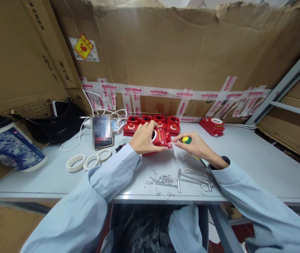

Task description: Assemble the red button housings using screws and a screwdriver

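My left hand is closed around a red housing with a white ring in its face, keeping it tilted above the table. My right hand has a screwdriver with a green and yellow handle tucked in its grip. Its thumb and forefinger pinch together at the housing's right corner; anything tiny between these fingertips is too small to make out. Loose screws lie in a heap below the hands, beside several metal T-shaped rods.
Behind the hands stands a row of red housings, with another red housing at the right. White rings, a phone, white cables and a blue-patterned tub occupy the left. A cardboard wall closes off the back.
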Tool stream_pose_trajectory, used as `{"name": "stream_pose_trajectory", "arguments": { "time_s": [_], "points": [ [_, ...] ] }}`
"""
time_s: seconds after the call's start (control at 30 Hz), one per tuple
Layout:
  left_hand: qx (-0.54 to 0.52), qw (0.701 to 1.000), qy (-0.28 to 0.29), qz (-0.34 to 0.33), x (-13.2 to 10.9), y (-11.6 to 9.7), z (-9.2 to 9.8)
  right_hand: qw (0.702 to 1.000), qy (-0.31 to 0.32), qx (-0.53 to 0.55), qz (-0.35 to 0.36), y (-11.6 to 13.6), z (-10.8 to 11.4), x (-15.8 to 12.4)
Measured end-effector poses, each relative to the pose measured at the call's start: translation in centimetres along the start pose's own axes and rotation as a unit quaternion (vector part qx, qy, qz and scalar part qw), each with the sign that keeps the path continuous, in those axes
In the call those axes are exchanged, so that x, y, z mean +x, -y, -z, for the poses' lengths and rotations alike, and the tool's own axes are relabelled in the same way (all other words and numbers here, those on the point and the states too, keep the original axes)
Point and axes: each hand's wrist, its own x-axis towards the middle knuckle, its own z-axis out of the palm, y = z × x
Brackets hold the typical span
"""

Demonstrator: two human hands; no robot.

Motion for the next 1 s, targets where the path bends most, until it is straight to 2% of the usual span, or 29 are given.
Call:
{"name": "stream_pose_trajectory", "arguments": {
  "time_s": [0.1,0.27,0.47,0.8,1.0],
  "points": [
    [-0.017,1.0,0.0,0.007,-0.01,-0.19,0.07,0.999,-0.021,-0.019,0.025,0.13,-0.07,-0.1],
    [-0.029,1.0,0.003,0.008,0.04,-0.31,0.1,0.991,-0.015,-0.083,0.1,0.5,0.22,-0.4],
    [-0.022,1.0,0.004,0.0,0.03,-0.08,-0.07,0.98,-0.006,-0.142,0.139,0.39,0.13,-0.36],
    [-0.005,1.0,0.013,-0.014,0.03,-0.16,-0.06,0.971,0.023,-0.198,0.135,-0.11,-0.53,-0.53],
    [-0.016,1.0,0.003,-0.005,0.02,0.19,-0.04,0.982,0.008,-0.149,0.116,0.19,-0.23,-0.42]
  ]
}}
